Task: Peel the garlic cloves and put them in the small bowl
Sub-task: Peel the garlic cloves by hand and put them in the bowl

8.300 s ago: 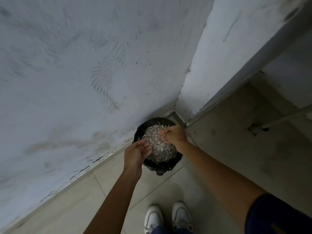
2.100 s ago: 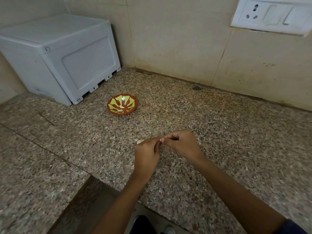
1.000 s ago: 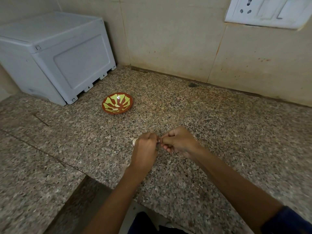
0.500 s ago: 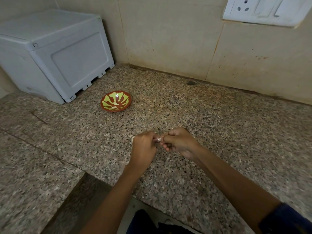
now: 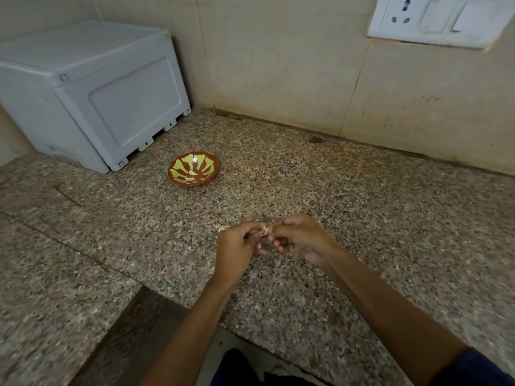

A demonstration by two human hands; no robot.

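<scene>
A small garlic clove [image 5: 264,230] sits between the fingertips of both hands, just above the granite counter. My left hand [image 5: 237,247] and my right hand [image 5: 299,239] both pinch it, fingers curled, knuckles almost touching. A pale scrap, garlic or skin [image 5: 223,228], peeks out from behind the left hand on the counter. The small red and yellow-green bowl [image 5: 193,168] stands farther back and to the left, apart from the hands, with a few pale peeled cloves inside.
A grey plastic box [image 5: 92,93] stands at the back left against the tiled wall. A white socket and switch plate [image 5: 434,19] is on the wall at upper right. The speckled granite counter [image 5: 362,204] has its front edge near my body.
About eight seconds ago both hands were at a black bin of garlic skins on the floor. Over the last second the hands stay together on the clove, with only small finger shifts.
</scene>
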